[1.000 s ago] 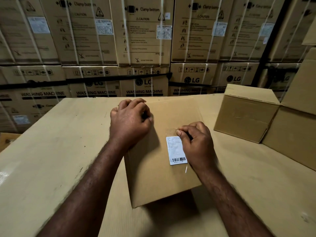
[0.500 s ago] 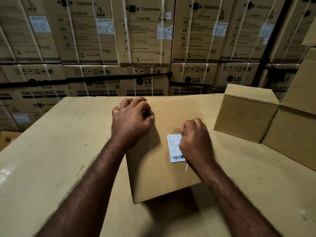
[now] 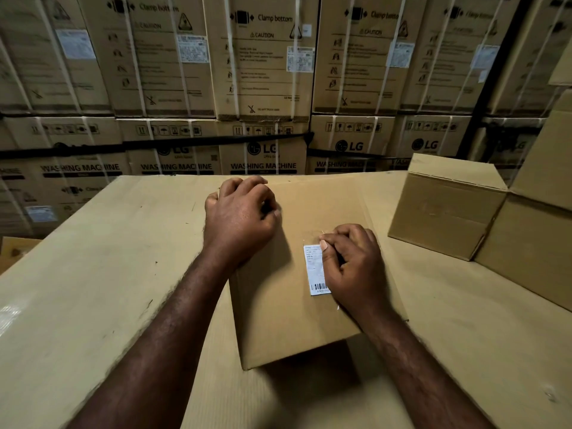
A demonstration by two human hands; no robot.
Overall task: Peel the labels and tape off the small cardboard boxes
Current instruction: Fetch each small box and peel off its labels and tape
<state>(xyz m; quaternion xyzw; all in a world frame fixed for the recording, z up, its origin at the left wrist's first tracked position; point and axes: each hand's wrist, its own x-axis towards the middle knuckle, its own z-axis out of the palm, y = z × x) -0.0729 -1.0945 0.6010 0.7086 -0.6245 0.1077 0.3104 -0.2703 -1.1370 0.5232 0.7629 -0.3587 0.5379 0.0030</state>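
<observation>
A small plain cardboard box lies in the middle of the cardboard-covered work surface. A white barcode label sits on the box's top face, under clear tape. My left hand rests as a loose fist on the far left corner of the box. My right hand is curled over the label's right side, and its thumb and forefinger pinch at the label's upper right corner. The right part of the label is hidden by this hand.
Another small closed box stands to the right, against larger cartons at the right edge. A wall of strapped washing-machine cartons rises behind the surface. A low carton shows past the surface's left edge.
My right hand has slid left onto the label and now covers its right side, with the thumb at the upper corner. The left hand stays on the box's corner.
</observation>
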